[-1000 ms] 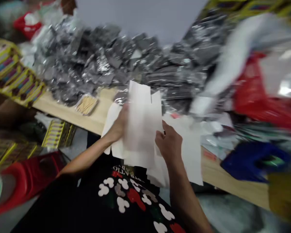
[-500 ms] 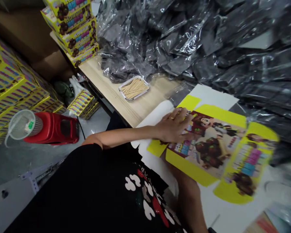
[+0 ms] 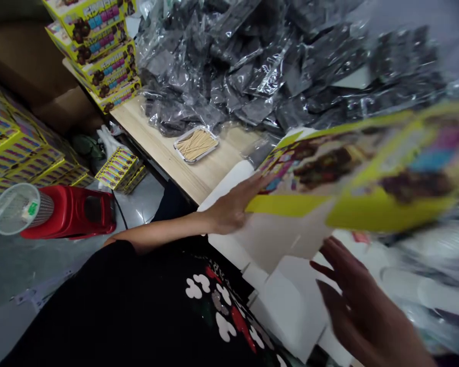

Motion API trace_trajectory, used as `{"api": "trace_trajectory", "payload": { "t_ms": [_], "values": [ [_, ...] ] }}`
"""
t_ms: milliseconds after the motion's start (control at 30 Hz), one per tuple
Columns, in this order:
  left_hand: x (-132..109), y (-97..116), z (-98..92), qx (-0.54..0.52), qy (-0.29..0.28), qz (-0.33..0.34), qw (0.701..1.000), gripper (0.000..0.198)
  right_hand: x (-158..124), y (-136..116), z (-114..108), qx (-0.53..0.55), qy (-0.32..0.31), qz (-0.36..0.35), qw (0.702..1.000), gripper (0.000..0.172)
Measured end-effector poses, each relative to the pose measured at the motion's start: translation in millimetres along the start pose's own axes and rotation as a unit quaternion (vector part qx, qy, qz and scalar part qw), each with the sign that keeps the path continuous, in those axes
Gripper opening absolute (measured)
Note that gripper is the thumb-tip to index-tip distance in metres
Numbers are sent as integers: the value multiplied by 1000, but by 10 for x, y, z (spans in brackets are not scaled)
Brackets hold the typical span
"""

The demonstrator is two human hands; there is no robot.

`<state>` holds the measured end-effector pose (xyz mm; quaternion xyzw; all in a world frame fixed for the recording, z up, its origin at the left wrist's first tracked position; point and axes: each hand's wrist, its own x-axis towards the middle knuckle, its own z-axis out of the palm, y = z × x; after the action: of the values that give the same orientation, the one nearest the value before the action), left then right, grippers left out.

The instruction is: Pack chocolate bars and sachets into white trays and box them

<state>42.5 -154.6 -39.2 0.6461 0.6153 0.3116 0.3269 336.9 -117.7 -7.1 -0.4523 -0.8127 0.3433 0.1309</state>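
Left hand (image 3: pixel 229 206) touches the yellow printed cardboard box blank (image 3: pixel 352 168), fingers extended flat; right hand (image 3: pixel 361 300) sits just below it, fingers spread wide.

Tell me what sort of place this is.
Most likely a small packing workshop: a flat printed carton blank is in hand, finished yellow printed boxes stand stacked nearby, and a heap of dark plastic-wrapped packets covers a wooden table.
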Motion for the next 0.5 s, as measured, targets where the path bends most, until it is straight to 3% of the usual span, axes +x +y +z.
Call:
{"api": "trace_trajectory", "payload": {
  "t_ms": [67,167,333,433,500],
  "values": [
    [52,77,-130,-43,37,-11,998,82,93,-73,-12,-69,-4,-61,996,69],
    [65,184,-266,-111,105,-39,988,76,171,-181,-23,-175,20,-65,982,59],
    [59,181,-315,-187,155,-33,969,72,277,-296,-12,-111,92,-34,989,36],
    [64,161,-282,-261,174,-31,949,72,473,-330,115,-40,196,44,979,34],
    [74,144,-279,-316,165,-1,934,71,644,-307,196,33,283,106,953,42]
  ]
}}
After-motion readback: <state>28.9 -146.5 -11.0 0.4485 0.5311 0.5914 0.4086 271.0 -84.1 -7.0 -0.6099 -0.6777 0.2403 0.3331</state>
